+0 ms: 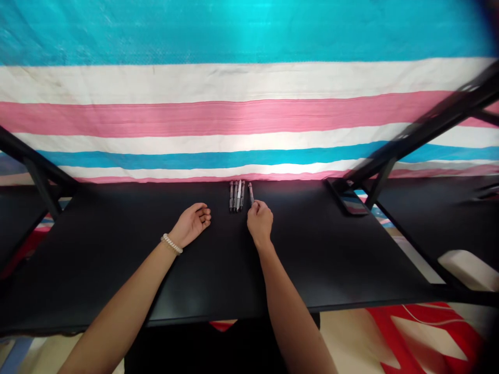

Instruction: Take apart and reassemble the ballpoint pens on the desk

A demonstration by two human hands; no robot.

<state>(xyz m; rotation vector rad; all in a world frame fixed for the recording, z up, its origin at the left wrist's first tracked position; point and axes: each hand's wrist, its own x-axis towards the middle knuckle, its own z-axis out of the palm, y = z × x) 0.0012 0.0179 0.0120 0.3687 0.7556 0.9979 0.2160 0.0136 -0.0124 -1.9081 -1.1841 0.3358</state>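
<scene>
Several slim pens point(237, 196) lie side by side near the back edge of the black table point(218, 280), pointing away from me. Just right of them, my right hand point(260, 221) pinches the near end of one more pen point(251, 192), which lies roughly parallel to the others. My left hand point(194, 222) rests on the table left of the row, palm turned partly up, fingers loosely curled but apart, with nothing in it. A pale coiled band circles my left wrist.
A dark phone-like object point(353, 201) lies at the table's right back. Black metal bars point(424, 124) slope at both sides. Striped sheeting point(234, 117) hangs behind the table. At the far right sits a white object point(468, 269).
</scene>
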